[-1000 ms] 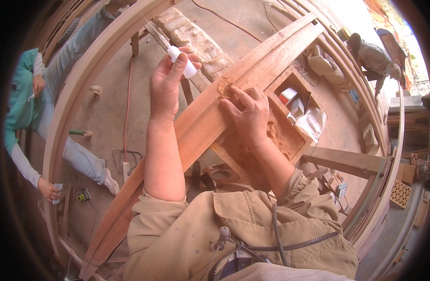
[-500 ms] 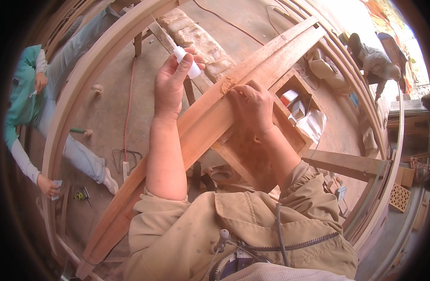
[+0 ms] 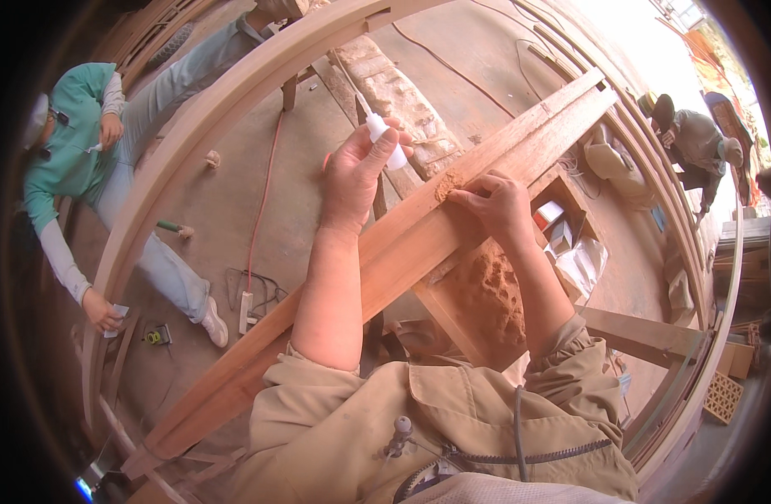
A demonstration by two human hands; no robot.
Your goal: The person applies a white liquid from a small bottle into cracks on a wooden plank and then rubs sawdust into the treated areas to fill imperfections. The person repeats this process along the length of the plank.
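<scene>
My left hand is wrapped round a small white squeeze bottle with a long thin nozzle, tilted up and away from me above the wooden beam's far edge. The reddish beam runs diagonally from lower left to upper right, with grooved lengthwise edges. On its top lies a little heap of sawdust. My right hand rests at the near side of that heap, thumb tip touching the crumbs and fingers curled in. Whatever sits between those fingers, if anything, is hidden.
Below the beam stands a wooden box holding sawdust, small cartons and a white plastic bag. Curved timber rails surround me. A co-worker in green is at the left, another person at the far right. A red cord crosses the floor.
The whole view has shifted, so things sit farther right and lower. My right fingers have lifted slightly beside the sawdust heap; more of the sawdust in the box shows. The bottle stays in my left hand.
</scene>
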